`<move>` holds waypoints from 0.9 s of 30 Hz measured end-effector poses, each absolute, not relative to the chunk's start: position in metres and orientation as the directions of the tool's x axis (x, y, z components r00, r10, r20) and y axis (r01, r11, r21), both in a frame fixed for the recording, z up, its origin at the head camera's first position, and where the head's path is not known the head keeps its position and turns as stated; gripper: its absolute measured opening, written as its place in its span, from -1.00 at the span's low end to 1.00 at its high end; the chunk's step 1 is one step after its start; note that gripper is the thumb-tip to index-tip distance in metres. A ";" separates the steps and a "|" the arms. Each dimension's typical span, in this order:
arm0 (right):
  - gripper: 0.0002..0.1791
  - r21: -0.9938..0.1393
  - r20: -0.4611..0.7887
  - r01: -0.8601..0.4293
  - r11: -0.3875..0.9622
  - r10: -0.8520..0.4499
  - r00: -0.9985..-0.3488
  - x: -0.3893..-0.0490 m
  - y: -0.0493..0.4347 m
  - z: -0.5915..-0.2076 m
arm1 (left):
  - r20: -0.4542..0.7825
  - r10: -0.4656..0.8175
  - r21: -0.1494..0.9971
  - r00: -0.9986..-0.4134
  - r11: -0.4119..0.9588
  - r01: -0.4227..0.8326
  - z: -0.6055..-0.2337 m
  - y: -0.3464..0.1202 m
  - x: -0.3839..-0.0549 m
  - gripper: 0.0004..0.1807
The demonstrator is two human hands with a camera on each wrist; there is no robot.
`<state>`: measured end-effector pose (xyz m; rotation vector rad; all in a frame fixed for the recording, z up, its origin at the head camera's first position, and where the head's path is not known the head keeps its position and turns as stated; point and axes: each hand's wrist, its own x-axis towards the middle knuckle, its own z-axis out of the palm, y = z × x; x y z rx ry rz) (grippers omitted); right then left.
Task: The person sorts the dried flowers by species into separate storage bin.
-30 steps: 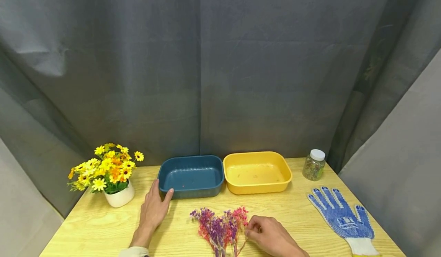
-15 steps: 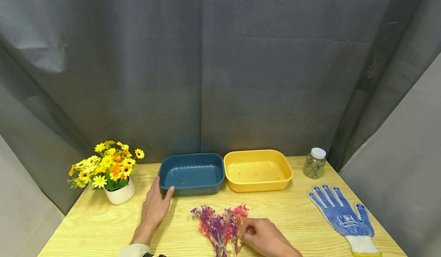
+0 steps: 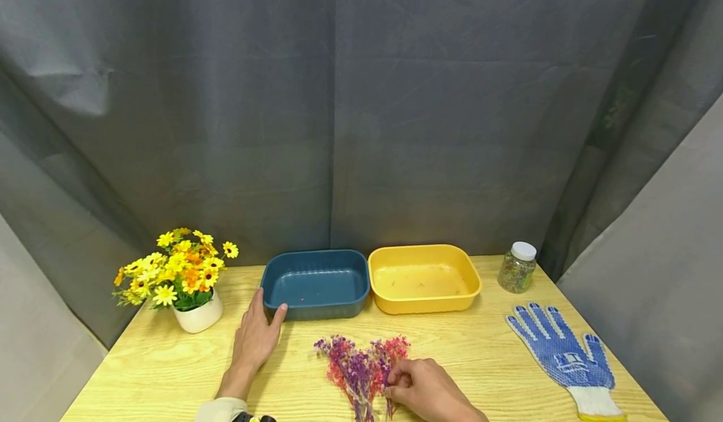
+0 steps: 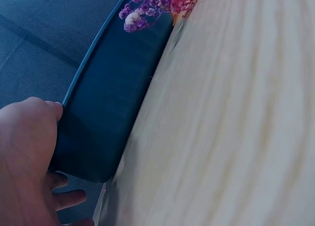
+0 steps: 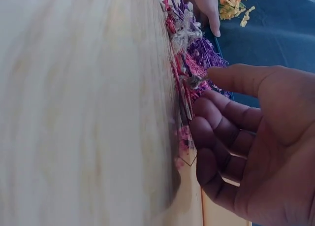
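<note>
On the wooden table lies a bunch of dried flowers [image 3: 358, 372], purple and pink on thin stems. My right hand [image 3: 427, 389] is at its right side, fingers curled, its thumb and index finger pinching a dried flower stem among the pink ones; the fingertips [image 5: 212, 77] partly overlap it in the right wrist view. My left hand [image 3: 257, 341] rests against the front left corner of a dark blue plastic bin [image 3: 322, 313]. Its thumb touches the front rim, and its fairly straight fingers lie along the left wall. A few tiny bits lie inside the bin.
Touching the blue bin on its right is a yellow bin [image 3: 425, 306] with small specks in it. A white pot of yellow artificial flowers [image 3: 198, 315] stands at left. At right are a white-lidded jar [image 3: 516, 271] and a blue-white work glove [image 3: 570, 359]. Grey curtain hangs behind.
My right hand has moved a little to the left, from beside the pink flowers in closer over the stems. The left hand stays at the blue bin. The head view has shifted slightly.
</note>
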<state>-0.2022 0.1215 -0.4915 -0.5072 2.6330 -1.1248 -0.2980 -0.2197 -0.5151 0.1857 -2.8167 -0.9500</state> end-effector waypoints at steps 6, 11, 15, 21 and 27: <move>-0.79 -0.677 -0.120 -0.209 0.706 -0.386 -0.915 -0.204 0.117 -0.491 | 0.109 -0.171 0.613 -0.979 0.787 -0.069 -0.515 -0.220 -0.297 -0.06; -0.74 -0.611 -0.115 -0.225 0.759 -0.366 -0.923 -0.206 0.113 -0.493 | 0.094 -0.169 0.616 -0.981 0.784 -0.076 -0.516 -0.220 -0.297 -0.03; -0.74 -0.604 -0.097 -0.239 0.761 -0.367 -0.925 -0.206 0.115 -0.494 | 0.097 -0.167 0.618 -0.981 0.783 -0.072 -0.516 -0.219 -0.298 -0.04; -0.75 -0.675 -0.124 -0.219 0.705 -0.400 -0.908 -0.206 0.121 -0.490 | 0.097 -0.170 0.616 -0.981 0.784 -0.075 -0.516 -0.219 -0.298 -0.05; -0.80 -0.725 -0.093 -0.233 0.648 -0.428 -0.899 -0.208 0.129 -0.485 | 0.093 -0.169 0.622 -0.981 0.780 -0.075 -0.517 -0.219 -0.298 -0.06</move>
